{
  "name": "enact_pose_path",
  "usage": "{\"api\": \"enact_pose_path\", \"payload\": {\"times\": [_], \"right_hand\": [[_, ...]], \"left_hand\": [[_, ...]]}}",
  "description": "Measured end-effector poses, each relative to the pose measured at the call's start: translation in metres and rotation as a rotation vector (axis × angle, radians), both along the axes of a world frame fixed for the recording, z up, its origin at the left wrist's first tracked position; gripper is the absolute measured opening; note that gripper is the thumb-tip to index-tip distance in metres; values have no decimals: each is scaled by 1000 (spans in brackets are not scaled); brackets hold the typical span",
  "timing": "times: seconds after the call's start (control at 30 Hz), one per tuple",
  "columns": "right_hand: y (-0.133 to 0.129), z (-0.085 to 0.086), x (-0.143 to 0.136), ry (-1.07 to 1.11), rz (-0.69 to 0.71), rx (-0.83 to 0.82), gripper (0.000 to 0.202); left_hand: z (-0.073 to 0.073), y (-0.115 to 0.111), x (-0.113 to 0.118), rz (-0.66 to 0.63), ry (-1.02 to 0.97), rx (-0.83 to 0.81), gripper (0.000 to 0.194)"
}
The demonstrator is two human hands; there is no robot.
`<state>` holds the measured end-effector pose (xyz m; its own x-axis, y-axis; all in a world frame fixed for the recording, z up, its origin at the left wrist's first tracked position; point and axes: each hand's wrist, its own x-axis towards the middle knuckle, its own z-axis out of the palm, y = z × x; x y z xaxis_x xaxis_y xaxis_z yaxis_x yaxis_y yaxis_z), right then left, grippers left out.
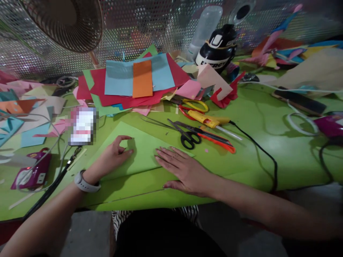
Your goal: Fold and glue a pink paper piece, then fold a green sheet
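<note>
A light green folded sheet of paper [142,153] lies flat in front of me on the green table. My left hand [115,153] rests over its left part, thumb and index finger curved apart with a gap between them and nothing held. Across the sheet's right end lies my right hand [179,167], palm down, fingers stretched out and thumb apart. Just beyond that hand are black-handled scissors [189,137], an orange cutter [218,141] and tweezers [158,123].
A yellow glue gun [205,119] with a black cable and yellow-red scissors [197,105] lie to the right. Stacked coloured paper [118,80] is behind. A phone [83,126] and purple device [34,169] lie left. A fan [66,21] and black jar [217,51] stand at the back.
</note>
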<state>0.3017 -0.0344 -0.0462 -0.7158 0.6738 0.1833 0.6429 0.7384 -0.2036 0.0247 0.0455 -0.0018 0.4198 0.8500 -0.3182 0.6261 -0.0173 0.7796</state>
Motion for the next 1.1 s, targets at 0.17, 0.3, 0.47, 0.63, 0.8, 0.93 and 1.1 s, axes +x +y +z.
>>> {"api": "enact_pose_path", "payload": {"times": [0.17,0.3,0.47,0.63,0.8,0.93,1.1], "right_hand": [[0,1,-1,-17,2,15,75],[0,2,-1,-22,-7,14,75],[-1,0,-2,-31,-21,9,74],[-2,1,-4,-58,-25,16,78],[-1,1,-5,-73,-25,-8,76],[-2,-1,-5,-68,-23,22,76],[-3,0,-6,-52,-39,16,75]], "left_hand": [[-1,1,-1,7,1,2,45],[-2,0,-1,5,-8,-13,46],[3,-2,2,-17,111,89,46],[25,-7,-3,-88,489,367,48],[37,-40,10,-213,684,840,51],[11,-73,38,-513,520,964,84],[-20,-87,51,-515,504,861,104]]}}
